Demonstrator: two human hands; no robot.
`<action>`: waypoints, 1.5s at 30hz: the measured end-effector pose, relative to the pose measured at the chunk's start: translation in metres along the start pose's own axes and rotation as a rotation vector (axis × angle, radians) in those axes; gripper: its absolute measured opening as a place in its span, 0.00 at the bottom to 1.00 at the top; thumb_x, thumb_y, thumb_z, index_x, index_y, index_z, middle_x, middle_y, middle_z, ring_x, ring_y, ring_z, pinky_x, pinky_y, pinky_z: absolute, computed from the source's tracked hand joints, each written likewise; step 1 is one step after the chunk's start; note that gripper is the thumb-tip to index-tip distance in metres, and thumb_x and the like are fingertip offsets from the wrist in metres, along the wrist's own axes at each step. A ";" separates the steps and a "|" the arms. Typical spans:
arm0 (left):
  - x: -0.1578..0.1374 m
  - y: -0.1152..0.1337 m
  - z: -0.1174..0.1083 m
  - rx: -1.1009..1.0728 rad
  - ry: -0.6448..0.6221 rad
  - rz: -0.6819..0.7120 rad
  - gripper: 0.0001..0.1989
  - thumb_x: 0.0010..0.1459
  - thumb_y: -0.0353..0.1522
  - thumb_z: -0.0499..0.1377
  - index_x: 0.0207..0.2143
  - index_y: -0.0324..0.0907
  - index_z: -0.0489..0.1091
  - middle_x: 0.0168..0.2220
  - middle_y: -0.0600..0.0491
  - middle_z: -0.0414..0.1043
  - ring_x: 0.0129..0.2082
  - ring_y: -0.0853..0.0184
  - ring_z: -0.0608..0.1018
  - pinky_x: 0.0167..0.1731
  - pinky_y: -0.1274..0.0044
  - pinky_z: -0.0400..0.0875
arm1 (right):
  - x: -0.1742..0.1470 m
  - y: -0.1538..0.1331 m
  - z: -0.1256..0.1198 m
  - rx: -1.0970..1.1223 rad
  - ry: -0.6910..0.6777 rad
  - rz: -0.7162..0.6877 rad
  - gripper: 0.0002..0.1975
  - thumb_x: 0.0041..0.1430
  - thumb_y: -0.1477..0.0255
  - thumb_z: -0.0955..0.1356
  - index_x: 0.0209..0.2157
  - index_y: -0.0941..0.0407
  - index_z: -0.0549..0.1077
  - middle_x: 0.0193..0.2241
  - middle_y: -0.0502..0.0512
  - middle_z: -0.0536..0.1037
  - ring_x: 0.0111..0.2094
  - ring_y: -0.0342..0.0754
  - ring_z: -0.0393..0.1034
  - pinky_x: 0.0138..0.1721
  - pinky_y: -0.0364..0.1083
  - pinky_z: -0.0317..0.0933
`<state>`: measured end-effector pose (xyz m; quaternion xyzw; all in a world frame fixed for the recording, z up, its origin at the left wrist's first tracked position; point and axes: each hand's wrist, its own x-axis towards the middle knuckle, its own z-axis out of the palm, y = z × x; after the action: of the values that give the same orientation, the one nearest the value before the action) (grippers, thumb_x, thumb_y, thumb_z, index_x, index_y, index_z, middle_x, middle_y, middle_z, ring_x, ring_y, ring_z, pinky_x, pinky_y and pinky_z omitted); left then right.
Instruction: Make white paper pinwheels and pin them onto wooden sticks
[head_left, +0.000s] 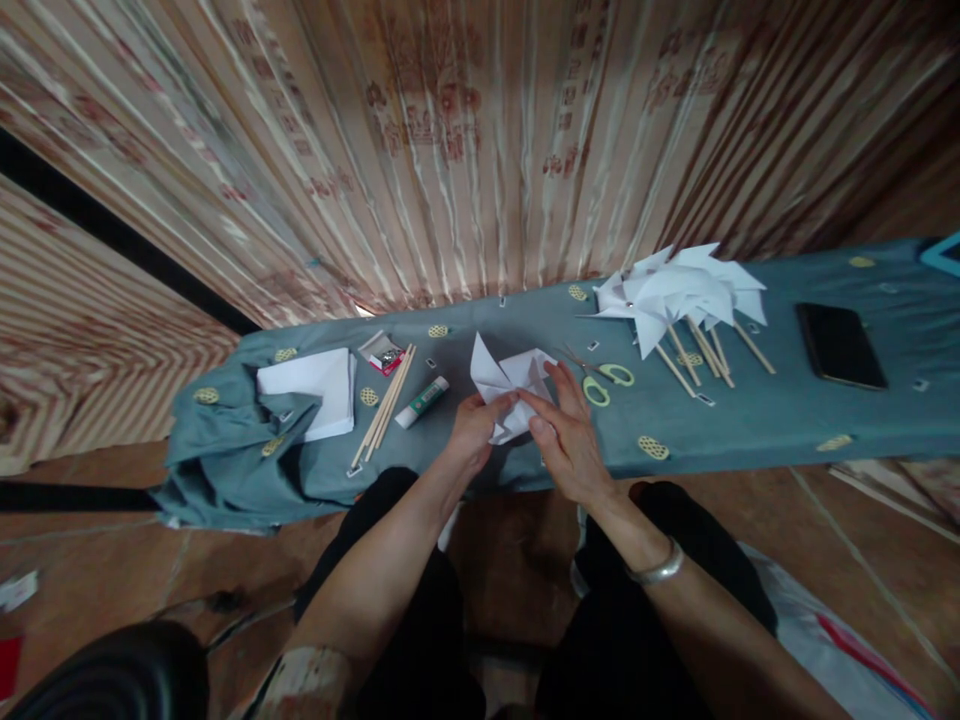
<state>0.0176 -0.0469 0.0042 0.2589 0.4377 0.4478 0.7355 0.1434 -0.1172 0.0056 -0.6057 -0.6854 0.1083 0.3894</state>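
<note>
A white paper pinwheel (495, 378) without a stick is held over the near edge of the cloth-covered bench. My left hand (480, 422) pinches it near its centre, thumb on top. My right hand (566, 430) is at its right side, with the index finger pressing by the centre and other fingers spread along the right blade; whether it grips the paper is hard to make out. Just right of the hands lie scissors (600, 384) with pale green handles. To the left are a glue stick (422, 402) and several thin wooden sticks (385, 403).
A stack of white paper (315, 390) lies left, partly under a cloth fold. Beside it sits a small open box (382, 353) of shiny bits. Finished pinwheels (686, 290) on sticks are piled right, then a black phone (840, 345). A patterned curtain (450, 150) hangs behind the bench.
</note>
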 end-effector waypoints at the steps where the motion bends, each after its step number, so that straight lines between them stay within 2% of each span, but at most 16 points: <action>1: 0.001 0.000 0.000 0.008 0.006 0.003 0.15 0.34 0.30 0.75 0.28 0.35 0.79 0.27 0.50 0.80 0.27 0.67 0.78 0.34 0.76 0.71 | 0.001 0.000 -0.001 -0.002 0.005 -0.007 0.24 0.71 0.60 0.55 0.57 0.53 0.74 0.70 0.57 0.55 0.72 0.60 0.42 0.67 0.65 0.49; 3: 0.002 0.000 0.000 0.030 0.031 0.014 0.14 0.34 0.30 0.74 0.27 0.36 0.78 0.26 0.51 0.79 0.25 0.67 0.78 0.33 0.76 0.71 | 0.003 0.001 -0.005 0.008 0.044 -0.011 0.24 0.71 0.59 0.56 0.56 0.53 0.74 0.69 0.59 0.57 0.72 0.60 0.44 0.67 0.64 0.48; 6: 0.003 0.002 -0.001 0.038 0.059 0.039 0.15 0.32 0.30 0.73 0.26 0.37 0.78 0.25 0.52 0.79 0.24 0.67 0.77 0.31 0.75 0.71 | 0.009 0.008 -0.010 0.097 0.158 0.060 0.25 0.69 0.57 0.59 0.57 0.56 0.72 0.66 0.65 0.63 0.68 0.58 0.54 0.66 0.62 0.52; 9: 0.003 0.007 -0.002 0.021 0.063 0.059 0.16 0.29 0.31 0.74 0.26 0.36 0.78 0.25 0.51 0.79 0.24 0.67 0.77 0.30 0.75 0.71 | 0.015 0.022 -0.011 0.308 0.270 0.239 0.28 0.64 0.54 0.65 0.58 0.57 0.70 0.60 0.67 0.71 0.60 0.57 0.66 0.58 0.59 0.63; 12: 0.001 0.012 -0.003 0.014 0.057 0.077 0.17 0.28 0.31 0.74 0.26 0.36 0.78 0.25 0.51 0.79 0.23 0.68 0.77 0.30 0.76 0.71 | 0.021 0.034 -0.007 0.578 0.319 0.448 0.31 0.54 0.50 0.71 0.53 0.56 0.74 0.52 0.64 0.78 0.51 0.56 0.74 0.53 0.57 0.67; 14: -0.002 0.014 -0.003 0.024 0.026 0.067 0.17 0.28 0.32 0.74 0.26 0.37 0.79 0.25 0.51 0.79 0.23 0.68 0.77 0.30 0.76 0.71 | 0.023 0.036 -0.005 0.749 0.221 0.566 0.29 0.47 0.50 0.75 0.45 0.56 0.78 0.44 0.59 0.82 0.47 0.55 0.76 0.51 0.55 0.68; 17: -0.007 0.013 -0.002 0.085 -0.020 0.042 0.17 0.27 0.33 0.74 0.24 0.37 0.79 0.24 0.52 0.79 0.22 0.69 0.76 0.27 0.77 0.69 | 0.024 0.031 -0.004 0.942 -0.022 0.661 0.24 0.40 0.52 0.78 0.34 0.55 0.80 0.32 0.53 0.84 0.37 0.52 0.78 0.45 0.52 0.71; 20: -0.012 0.010 -0.001 0.156 -0.032 0.061 0.15 0.28 0.33 0.74 0.22 0.37 0.78 0.22 0.53 0.77 0.20 0.70 0.73 0.25 0.78 0.67 | 0.025 0.025 -0.002 1.018 -0.116 0.700 0.20 0.36 0.56 0.80 0.28 0.55 0.80 0.26 0.50 0.83 0.29 0.49 0.77 0.35 0.49 0.71; 25: -0.013 0.006 -0.001 0.209 -0.035 0.113 0.15 0.29 0.34 0.74 0.22 0.37 0.78 0.21 0.54 0.76 0.20 0.71 0.72 0.25 0.78 0.66 | 0.028 0.020 0.002 1.059 -0.089 0.770 0.20 0.28 0.60 0.82 0.25 0.57 0.81 0.23 0.51 0.82 0.24 0.47 0.75 0.28 0.45 0.69; 28: -0.011 0.004 -0.003 0.239 -0.028 0.144 0.14 0.31 0.34 0.73 0.23 0.36 0.78 0.20 0.54 0.75 0.20 0.71 0.71 0.24 0.79 0.66 | 0.030 0.017 0.005 1.056 -0.042 0.771 0.19 0.27 0.63 0.83 0.23 0.56 0.81 0.23 0.51 0.83 0.24 0.47 0.76 0.29 0.45 0.70; 32: -0.006 0.002 -0.005 0.326 0.004 0.206 0.12 0.33 0.33 0.73 0.22 0.36 0.78 0.20 0.55 0.75 0.20 0.72 0.70 0.23 0.79 0.65 | 0.029 0.014 0.009 1.047 0.016 0.727 0.18 0.29 0.63 0.82 0.26 0.55 0.82 0.27 0.52 0.85 0.28 0.50 0.78 0.35 0.48 0.72; 36: -0.004 0.001 -0.006 0.382 0.023 0.228 0.10 0.37 0.33 0.72 0.22 0.36 0.78 0.20 0.56 0.74 0.20 0.72 0.69 0.23 0.80 0.64 | 0.028 0.015 0.010 0.982 0.014 0.721 0.18 0.30 0.62 0.82 0.26 0.56 0.82 0.26 0.53 0.84 0.29 0.52 0.79 0.34 0.49 0.72; 40: -0.004 -0.001 -0.005 0.386 0.014 0.229 0.10 0.38 0.33 0.72 0.23 0.36 0.79 0.19 0.56 0.74 0.20 0.72 0.70 0.24 0.80 0.65 | 0.029 0.013 0.008 1.023 0.027 0.713 0.19 0.31 0.63 0.82 0.29 0.55 0.82 0.29 0.53 0.85 0.31 0.51 0.79 0.37 0.49 0.72; 45: -0.004 -0.002 -0.005 0.346 -0.019 0.196 0.11 0.37 0.33 0.72 0.23 0.36 0.78 0.21 0.55 0.75 0.21 0.71 0.71 0.25 0.79 0.66 | 0.030 0.012 0.005 1.020 0.016 0.754 0.19 0.29 0.63 0.82 0.26 0.56 0.81 0.25 0.52 0.84 0.26 0.49 0.77 0.32 0.47 0.71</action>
<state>0.0132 -0.0518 0.0021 0.4269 0.4738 0.4327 0.6372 0.1495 -0.0853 0.0069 -0.5446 -0.2841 0.5464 0.5693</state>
